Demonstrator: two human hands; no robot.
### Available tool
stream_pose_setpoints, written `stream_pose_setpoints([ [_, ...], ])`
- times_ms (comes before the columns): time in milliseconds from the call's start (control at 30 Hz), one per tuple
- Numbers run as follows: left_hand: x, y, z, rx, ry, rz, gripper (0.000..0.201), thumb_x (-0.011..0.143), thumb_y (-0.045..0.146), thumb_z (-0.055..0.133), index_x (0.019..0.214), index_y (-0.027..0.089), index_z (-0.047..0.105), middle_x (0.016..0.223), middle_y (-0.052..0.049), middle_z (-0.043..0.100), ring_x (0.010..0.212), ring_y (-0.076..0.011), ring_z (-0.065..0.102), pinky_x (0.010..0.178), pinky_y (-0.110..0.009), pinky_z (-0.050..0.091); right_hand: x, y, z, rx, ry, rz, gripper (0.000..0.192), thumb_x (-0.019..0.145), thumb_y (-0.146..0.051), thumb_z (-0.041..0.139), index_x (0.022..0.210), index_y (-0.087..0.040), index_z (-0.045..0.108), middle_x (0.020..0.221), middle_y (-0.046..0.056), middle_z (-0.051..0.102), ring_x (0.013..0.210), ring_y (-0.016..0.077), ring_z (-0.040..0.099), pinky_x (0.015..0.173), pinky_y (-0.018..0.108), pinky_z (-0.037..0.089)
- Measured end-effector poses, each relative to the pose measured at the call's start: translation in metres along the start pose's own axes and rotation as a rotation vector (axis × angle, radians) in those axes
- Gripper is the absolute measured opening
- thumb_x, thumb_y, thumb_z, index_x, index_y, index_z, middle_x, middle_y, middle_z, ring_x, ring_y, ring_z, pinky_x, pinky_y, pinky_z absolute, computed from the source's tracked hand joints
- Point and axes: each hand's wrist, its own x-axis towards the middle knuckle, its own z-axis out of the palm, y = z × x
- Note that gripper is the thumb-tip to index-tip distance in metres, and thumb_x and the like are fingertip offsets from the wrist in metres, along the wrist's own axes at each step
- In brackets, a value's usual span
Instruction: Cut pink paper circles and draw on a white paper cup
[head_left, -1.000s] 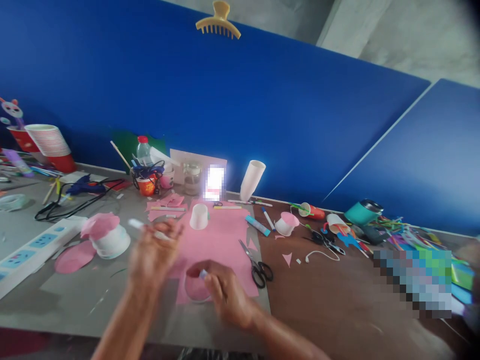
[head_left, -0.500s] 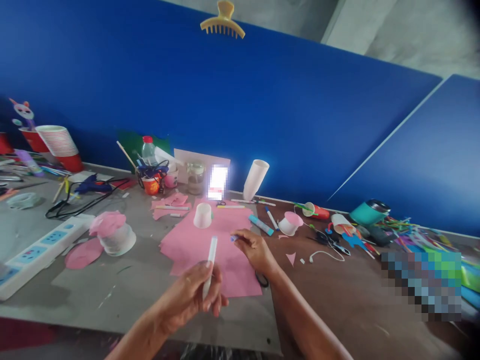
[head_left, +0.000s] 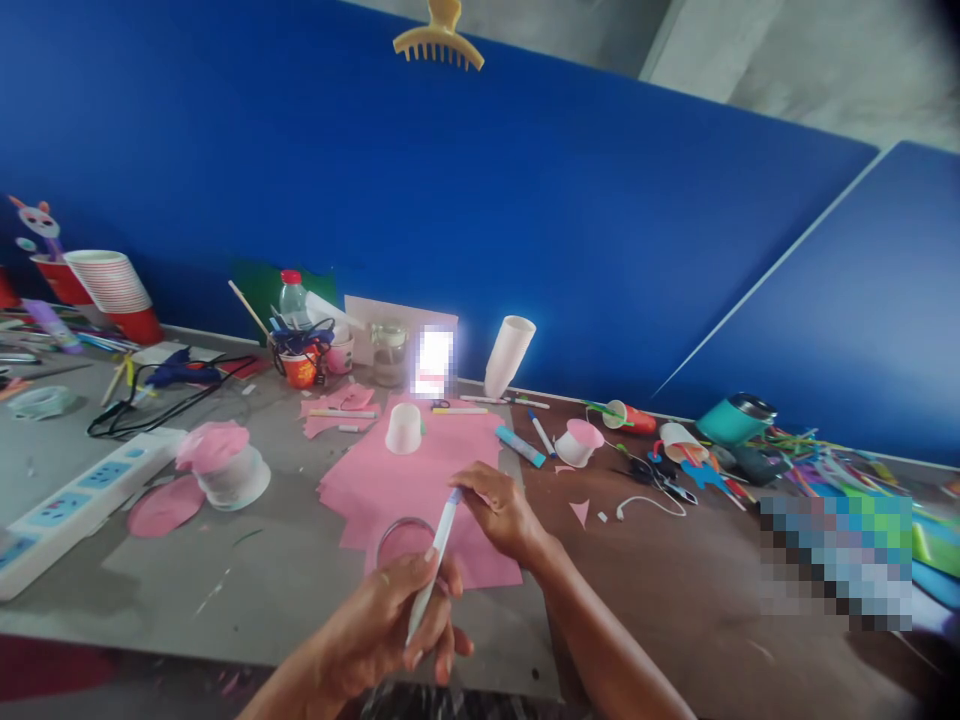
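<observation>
My left hand (head_left: 409, 605) is closed around a slim white marker pen (head_left: 436, 565), which slants up and to the right. At the pen's upper end, my right hand (head_left: 495, 505) pinches a small bluish cap (head_left: 454, 494) that meets the barrel; whether it is fully seated I cannot tell. Both hands are over sheets of pink paper (head_left: 442, 455). A thin dark ring-shaped outline (head_left: 405, 522) shows on the paper just above my left fingers, its lower part hidden. Beyond the hands, a white paper cup (head_left: 403, 430) stands upside down on the pink sheets.
A cup topped with pink paper (head_left: 229, 470) and a power strip (head_left: 90, 500) are on the left. To the right lie a glue stick (head_left: 520, 447), a pink-covered cup (head_left: 577, 443) and white earphones (head_left: 652, 503). A blue partition (head_left: 525, 200) closes off the back.
The pen and the cap, apart before, now meet end to end. My left hand has shifted slightly down and right, and the pen leans more to the right.
</observation>
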Motion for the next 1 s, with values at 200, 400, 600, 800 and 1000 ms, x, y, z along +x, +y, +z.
stream_pose_setpoints([
  [200,0.004,-0.003,0.000,-0.023,0.109,-0.031,0.040,0.084,0.054,0.064,0.078,0.015,0.065,0.035,0.007,0.045,0.042,-0.0147,0.060,0.082,-0.038,0.053,-0.002,-0.001,-0.003,-0.023,-0.012,-0.072,0.029,0.097,-0.018,0.045,0.107,-0.026,0.071,0.097,0.009,0.068,0.088,0.0202,0.065,0.079,0.035,0.054],
  [400,0.004,0.000,-0.005,-0.076,0.137,0.011,0.038,0.082,0.054,0.067,0.077,0.016,0.061,0.036,0.006,0.050,0.047,-0.0171,0.064,0.085,-0.041,0.052,0.000,0.008,0.000,-0.045,0.002,0.050,0.022,0.093,-0.017,0.052,0.103,-0.023,0.071,0.093,0.006,0.070,0.087,0.0194,0.066,0.080,0.031,0.052],
  [600,0.001,0.010,-0.004,-0.093,0.115,0.091,0.033,0.083,0.047,0.068,0.083,0.014,0.064,0.067,-0.009,0.075,0.074,-0.0240,0.073,0.085,-0.040,0.051,-0.006,0.048,0.006,-0.201,0.094,0.296,0.021,0.087,-0.014,0.057,0.095,-0.021,0.075,0.092,0.009,0.068,0.087,0.0223,0.064,0.083,0.036,0.050],
  [800,0.006,0.014,-0.001,-0.002,0.185,0.056,0.035,0.085,0.050,0.063,0.087,0.015,0.063,0.074,-0.012,0.076,0.080,-0.0260,0.073,0.084,-0.039,0.050,-0.007,0.026,0.015,0.085,0.093,0.398,0.041,0.092,-0.054,0.054,0.090,-0.019,0.076,0.077,0.006,0.064,0.073,0.0190,0.058,0.071,0.033,0.050],
  [1000,0.011,0.037,0.006,0.626,0.206,0.026,0.050,0.091,0.060,0.046,0.096,0.015,0.066,0.077,-0.012,0.075,0.085,-0.0282,0.072,0.087,-0.040,0.050,0.005,-0.020,0.025,0.773,-0.203,0.649,0.045,0.078,-0.060,0.069,0.067,-0.017,0.071,0.046,-0.005,0.047,0.045,0.0084,0.040,0.048,0.023,0.033],
])
